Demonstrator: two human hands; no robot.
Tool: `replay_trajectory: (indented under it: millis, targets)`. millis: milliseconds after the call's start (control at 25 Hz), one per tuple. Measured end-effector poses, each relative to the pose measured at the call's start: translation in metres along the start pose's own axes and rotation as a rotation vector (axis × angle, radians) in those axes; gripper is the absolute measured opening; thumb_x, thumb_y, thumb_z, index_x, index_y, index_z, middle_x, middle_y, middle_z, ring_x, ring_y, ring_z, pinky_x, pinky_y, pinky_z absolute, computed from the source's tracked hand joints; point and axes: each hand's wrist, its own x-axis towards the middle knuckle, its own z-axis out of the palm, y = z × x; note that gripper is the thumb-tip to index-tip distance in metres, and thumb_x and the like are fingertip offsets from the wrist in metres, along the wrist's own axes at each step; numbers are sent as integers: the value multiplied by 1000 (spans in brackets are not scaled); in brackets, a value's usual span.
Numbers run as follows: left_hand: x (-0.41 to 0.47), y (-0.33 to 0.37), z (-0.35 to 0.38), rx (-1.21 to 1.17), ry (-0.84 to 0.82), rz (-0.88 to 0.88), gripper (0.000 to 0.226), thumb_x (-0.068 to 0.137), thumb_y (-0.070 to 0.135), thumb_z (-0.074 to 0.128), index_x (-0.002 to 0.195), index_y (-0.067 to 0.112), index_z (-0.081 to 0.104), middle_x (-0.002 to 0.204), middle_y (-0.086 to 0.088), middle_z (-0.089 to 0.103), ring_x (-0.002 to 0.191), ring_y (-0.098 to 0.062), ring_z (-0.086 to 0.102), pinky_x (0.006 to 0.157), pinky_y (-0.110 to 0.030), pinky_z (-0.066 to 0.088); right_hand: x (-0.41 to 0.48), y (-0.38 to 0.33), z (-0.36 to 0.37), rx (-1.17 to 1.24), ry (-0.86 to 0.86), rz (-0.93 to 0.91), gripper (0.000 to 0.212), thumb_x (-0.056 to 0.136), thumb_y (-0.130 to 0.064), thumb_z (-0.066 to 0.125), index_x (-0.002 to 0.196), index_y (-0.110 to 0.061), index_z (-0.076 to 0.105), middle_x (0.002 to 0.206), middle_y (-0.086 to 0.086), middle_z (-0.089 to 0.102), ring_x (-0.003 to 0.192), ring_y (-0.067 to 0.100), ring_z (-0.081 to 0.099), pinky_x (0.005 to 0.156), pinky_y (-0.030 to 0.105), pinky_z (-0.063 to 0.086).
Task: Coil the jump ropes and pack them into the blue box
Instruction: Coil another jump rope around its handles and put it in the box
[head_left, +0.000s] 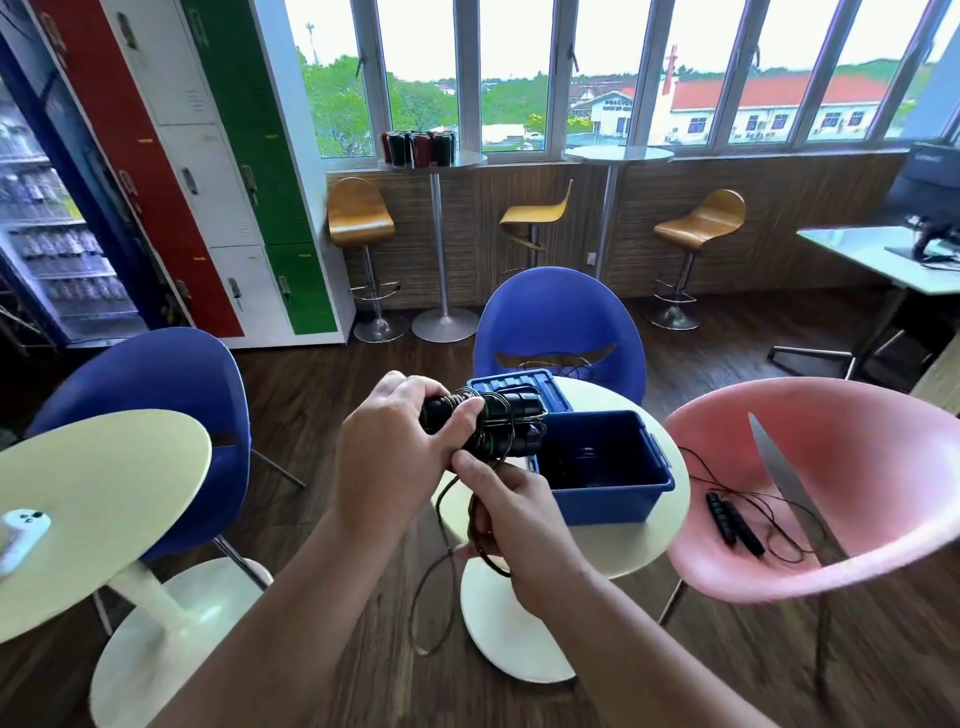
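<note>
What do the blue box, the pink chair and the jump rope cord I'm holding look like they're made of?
Blue rectangular box: likely moulded plastic, slightly glossy, with a formed rim. Pink shell chair: probably plastic, one smooth curved piece. Thin dark jump rope cord: maybe coated wire or PVC; it hangs in springy loops, too thin to tell.

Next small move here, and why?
Probably another wrap: the left hand grips the handles, already partly wound, while the right hand holds cord that hangs loose toward the floor. Too much slack to put in the box yet.
</note>
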Motion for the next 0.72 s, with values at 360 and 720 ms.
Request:
replay_trajectory:
  millis: [360,720]
  targets:
    - [-8,-10,-3,-22,-19,12,57,85,73,50,92,23,75,86,9,62,73,-10,58,67,-26,45,4,1,-8,-302,138,-269,30,83,-39,67,71,-13,74,61,9,60,57,22,51,61,57,51]
    - [-12,-19,-6,-30,-33,17,56,85,72,50,94,23,76,87,9,62,75,-10,57,67,-25,41,3,-32,-42,-366,53,-237,30,100,-26,61,79,-10,76,54,4,60,49,18,51,51,32,46]
